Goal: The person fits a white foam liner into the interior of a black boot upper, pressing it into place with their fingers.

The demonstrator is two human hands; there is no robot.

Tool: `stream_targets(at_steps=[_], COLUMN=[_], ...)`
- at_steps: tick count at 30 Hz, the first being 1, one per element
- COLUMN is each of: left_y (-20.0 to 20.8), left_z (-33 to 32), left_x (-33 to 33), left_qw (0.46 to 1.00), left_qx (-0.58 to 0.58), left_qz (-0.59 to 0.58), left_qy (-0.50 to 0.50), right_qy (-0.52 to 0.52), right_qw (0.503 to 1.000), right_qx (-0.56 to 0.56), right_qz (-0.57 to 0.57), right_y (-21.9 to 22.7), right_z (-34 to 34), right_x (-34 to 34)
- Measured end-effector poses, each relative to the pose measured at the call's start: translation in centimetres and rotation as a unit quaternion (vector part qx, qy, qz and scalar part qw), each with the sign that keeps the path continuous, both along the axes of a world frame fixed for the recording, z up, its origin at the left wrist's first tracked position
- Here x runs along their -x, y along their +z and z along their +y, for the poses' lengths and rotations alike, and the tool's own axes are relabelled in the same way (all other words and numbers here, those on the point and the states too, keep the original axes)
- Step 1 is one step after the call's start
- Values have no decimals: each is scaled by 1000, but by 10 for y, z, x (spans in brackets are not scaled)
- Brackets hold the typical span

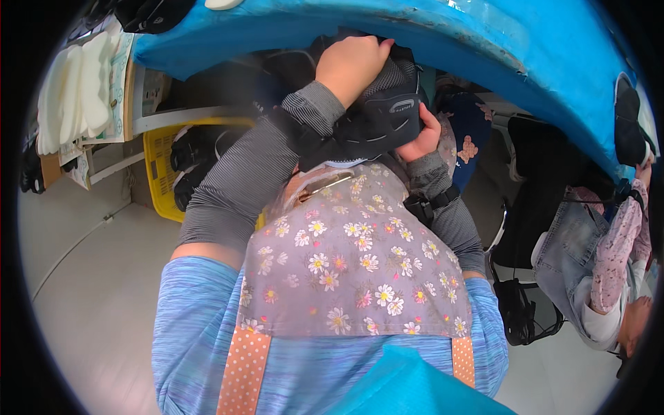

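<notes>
A black fabric item (377, 124) with a mesh panel, thin pale lines and a small grey emblem rests above my apron-covered lap, below the blue table edge. I cannot tell its exact kind. My left hand (353, 66) lies over its top, knuckles up, fingers curled over the far side and partly hidden. At its right edge my right hand (422, 136) grips it, thumb up along the side and fingers underneath. More dark fabric (287, 69) bunches left of it, partly behind my left forearm.
A blue-covered table (443, 34) curves across the top. To the left, a yellow crate (160, 166) holds black items, beside a shelf with white foam pads (83, 86). At right a co-worker (588, 256) sits, a hand by a black piece (627, 121) at the table edge.
</notes>
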State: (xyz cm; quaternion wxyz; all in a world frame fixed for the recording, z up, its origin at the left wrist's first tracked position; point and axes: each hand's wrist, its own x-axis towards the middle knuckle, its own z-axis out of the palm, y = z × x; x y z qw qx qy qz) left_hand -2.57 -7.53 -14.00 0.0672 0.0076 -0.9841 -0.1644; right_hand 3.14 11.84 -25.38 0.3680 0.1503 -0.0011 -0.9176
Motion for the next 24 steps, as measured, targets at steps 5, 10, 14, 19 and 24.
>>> stream_targets(at_steps=[5,10,14,19,24], left_y=[-31,-42,-29,-5,-3], left_z=[-6,0,1,-8,-6], left_x=[8,14,6,8,12], left_qw=[999,996,995,1000,1000], left_qx=[-35,-87,-95,-20,-25], left_qz=[-5,-29,-18,7,-8], left_qy=[-35,-3,21,-15,-18], right_qy=[24,27,19,24,10], right_qw=[999,999,1000,1000,1000], right_qx=[-28,28,-4,-8,-17], right_qz=[0,9,-9,-12,-2], right_y=[9,-1,-1,11,23], right_z=[1,-1,-5,-10,-13], right_x=[4,0,0,-2,0])
